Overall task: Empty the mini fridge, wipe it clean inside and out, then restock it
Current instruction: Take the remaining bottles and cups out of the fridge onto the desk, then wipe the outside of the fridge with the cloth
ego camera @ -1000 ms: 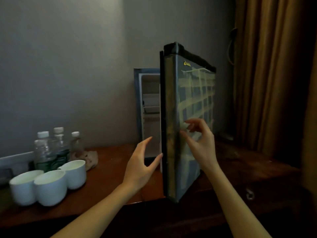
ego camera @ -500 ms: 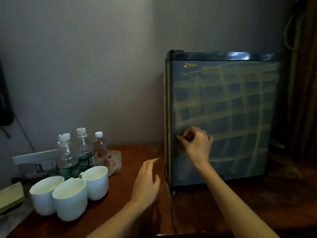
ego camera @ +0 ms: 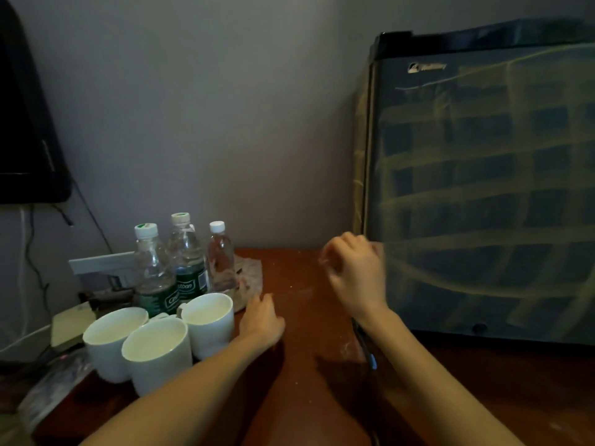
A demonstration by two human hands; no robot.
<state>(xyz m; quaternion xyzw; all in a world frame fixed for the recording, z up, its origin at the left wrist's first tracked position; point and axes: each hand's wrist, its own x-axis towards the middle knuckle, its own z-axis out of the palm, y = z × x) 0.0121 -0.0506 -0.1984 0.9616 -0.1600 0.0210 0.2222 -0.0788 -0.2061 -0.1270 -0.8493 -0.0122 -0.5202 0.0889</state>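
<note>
1. At the far left a dark screen point(ego camera: 22, 123) hangs on the wall. The picture edge cuts most of it off. Thin wires point(ego camera: 30, 252) hang down under it.
2. In the low left corner sits a pale flat block point(ego camera: 72, 323). It is too dark there to say what it is.
3. Three white cups point(ego camera: 157, 352) stand close together near the front edge of the table point(ego camera: 306, 381). Behind them stand three clear bottles point(ego camera: 186, 259) with white caps. The cups hide the bottoms of the bottles.
4. A crumpled wrapper point(ego camera: 249, 278) lies just right of the bottles. It is partly hidden and hard to make out.
5. The left hand point(ego camera: 260, 320) is low over the table, just right of the cups. Its fingers reach out flat toward the wrapper and hold nothing. Whether they touch the wrapper cannot be told.
6. Bare brown table lies between the two hands, which are apart.
7. The right hand point(ego camera: 354, 272) is up in the air, just beside the left edge of the fridge point(ego camera: 483, 188). It is blurred. Its fingers are curled, but whether they pinch anything cannot be told.
8. A dark cord point(ego camera: 365, 346) runs down the table under the right wrist. The arm hides part of it.
9. The fridge stands on the table at the right with its door closed, so the inside is hidden. Pale streaks cross its front like a grid. The picture edge cuts off its right side.
</note>
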